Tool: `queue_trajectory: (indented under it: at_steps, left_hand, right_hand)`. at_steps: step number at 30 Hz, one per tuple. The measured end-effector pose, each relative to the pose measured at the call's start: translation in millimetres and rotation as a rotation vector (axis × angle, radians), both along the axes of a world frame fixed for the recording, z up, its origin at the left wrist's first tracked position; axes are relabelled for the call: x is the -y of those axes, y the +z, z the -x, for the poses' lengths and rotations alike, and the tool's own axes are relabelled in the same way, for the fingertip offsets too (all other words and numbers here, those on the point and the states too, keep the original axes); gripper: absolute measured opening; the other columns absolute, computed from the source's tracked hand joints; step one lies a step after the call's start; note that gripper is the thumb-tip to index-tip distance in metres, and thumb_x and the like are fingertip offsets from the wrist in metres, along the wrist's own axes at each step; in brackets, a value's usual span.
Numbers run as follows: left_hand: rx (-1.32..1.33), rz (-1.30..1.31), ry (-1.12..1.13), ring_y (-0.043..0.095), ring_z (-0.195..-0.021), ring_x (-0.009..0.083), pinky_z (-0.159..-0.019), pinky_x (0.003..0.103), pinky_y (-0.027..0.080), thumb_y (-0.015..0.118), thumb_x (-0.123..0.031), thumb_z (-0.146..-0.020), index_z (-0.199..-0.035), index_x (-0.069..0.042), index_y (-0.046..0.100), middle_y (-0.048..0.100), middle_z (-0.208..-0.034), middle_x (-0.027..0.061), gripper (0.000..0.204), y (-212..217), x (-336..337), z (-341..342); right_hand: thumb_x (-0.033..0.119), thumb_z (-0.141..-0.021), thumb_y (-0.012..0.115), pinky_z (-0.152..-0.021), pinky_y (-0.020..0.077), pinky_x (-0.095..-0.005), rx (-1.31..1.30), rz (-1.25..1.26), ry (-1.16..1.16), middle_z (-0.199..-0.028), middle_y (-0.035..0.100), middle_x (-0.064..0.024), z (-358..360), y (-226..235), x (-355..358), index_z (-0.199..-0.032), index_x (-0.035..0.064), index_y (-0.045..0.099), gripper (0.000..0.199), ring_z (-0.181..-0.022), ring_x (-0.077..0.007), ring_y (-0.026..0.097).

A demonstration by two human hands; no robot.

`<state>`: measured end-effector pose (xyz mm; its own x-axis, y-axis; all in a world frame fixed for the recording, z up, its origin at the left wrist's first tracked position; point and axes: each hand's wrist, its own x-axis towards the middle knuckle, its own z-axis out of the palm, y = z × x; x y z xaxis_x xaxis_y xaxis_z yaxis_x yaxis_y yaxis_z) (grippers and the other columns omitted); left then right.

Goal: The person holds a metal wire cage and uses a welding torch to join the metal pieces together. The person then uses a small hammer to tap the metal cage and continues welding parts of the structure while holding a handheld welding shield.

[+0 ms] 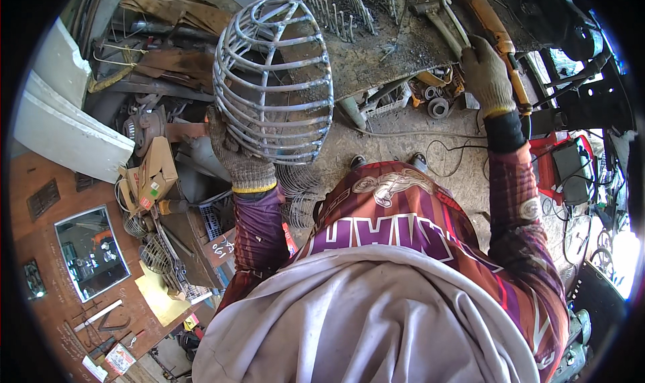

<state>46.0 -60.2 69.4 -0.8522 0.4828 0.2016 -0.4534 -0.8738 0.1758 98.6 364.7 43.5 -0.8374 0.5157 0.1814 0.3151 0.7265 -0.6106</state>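
My left hand [236, 156], in a knit work glove with a yellow cuff, has its grip closed on the lower rim of a dome-shaped wire cage [273, 80] made of bent steel rods; the cage rises up and away from that grip, tilted, its open end toward me. My right hand [485, 74], gloved the same way, has its fingers wrapped around an orange-handled tool [496, 30] that lies on the counter [376, 54], the handle running up past the grip and down under my wrist. Just left of that grip lie a hammer [437, 20] and a thin metal rod [455, 20]. Farther left, between the two grips, short steel rods [342, 10] stand in rows on the dark counter. Below and left of my left grip sits a folded brown cardboard box [153, 175] bearing a small red-and-white label and a green mark. Lower still lean a rectangular mirror [91, 252] and a yellow sheet [160, 297]. More finished wire cages [299, 191] lie just right of my left wrist, on the floor.
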Motion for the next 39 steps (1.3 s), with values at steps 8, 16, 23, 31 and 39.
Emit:
queue_trajectory:
  at_steps: [8, 16, 23, 31, 39]
  left_hand:
    - [0.032, 0.148, 0.128, 0.059, -0.113, 0.0280, -0.099, 0.049, 0.047, 0.050, -0.033, -0.097, -0.128, -0.006, 0.054, 0.057, -0.130, 0.0121, 0.042, 2.0, -0.2, -1.6]
    - [0.014, 0.328, 0.315, 0.062, -0.105, 0.0210, -0.090, 0.043, 0.053, 0.045, -0.032, -0.097, -0.123, -0.007, 0.056, 0.063, -0.119, 0.0099, 0.038, -13.2, 20.5, 4.3]
    - [-0.162, 0.190, 0.057, 0.063, -0.103, 0.0219, -0.092, 0.043, 0.052, 0.043, -0.036, -0.097, -0.124, -0.007, 0.056, 0.064, -0.118, 0.0087, 0.040, -6.4, 21.9, 4.6]
    - [-0.509, 0.053, -0.168, 0.050, -0.125, 0.0197, -0.107, 0.039, 0.041, 0.036, -0.038, -0.100, -0.140, -0.009, 0.038, 0.054, -0.133, 0.0081, 0.050, -20.6, 30.3, 18.0]
    - [-0.266, 0.013, -0.152, 0.061, -0.111, 0.0280, -0.095, 0.047, 0.051, 0.035, -0.041, -0.099, -0.136, -0.007, 0.044, 0.058, -0.126, 0.0159, 0.050, -7.1, 23.0, 12.1]
  right_hand:
    - [0.027, -0.092, 0.046, -0.091, 0.0464, -0.0446, 0.071, -0.157, 0.013, -0.109, 0.063, -0.0245, 45.5, -3.9, -15.4, -0.120, 0.0052, 0.057, 0.037, -0.105, -0.0403, 0.059]
    - [0.022, -0.091, 0.049, -0.090, 0.0471, -0.0452, 0.051, -0.254, 0.063, -0.105, 0.064, -0.0248, 75.6, -10.5, -21.4, -0.119, 0.0047, 0.057, 0.034, -0.103, -0.0402, 0.060]
    - [0.016, -0.088, 0.050, -0.086, 0.0488, -0.0449, 0.182, -0.314, 0.054, -0.102, 0.065, -0.0245, 92.6, -24.0, -25.6, -0.115, 0.0037, 0.058, 0.030, -0.099, -0.0388, 0.062]
    - [0.016, -0.088, 0.049, -0.082, 0.0522, -0.0432, 0.194, -0.428, 0.088, -0.100, 0.067, -0.0199, 95.6, -20.1, -26.1, -0.105, 0.0034, 0.062, 0.025, -0.095, -0.0354, 0.065]
    - [0.017, -0.088, 0.049, -0.085, 0.0504, -0.0437, 0.283, -0.397, 0.067, -0.102, 0.066, -0.0207, 93.1, -16.4, -23.8, -0.108, 0.0057, 0.061, 0.025, -0.100, -0.0350, 0.064]
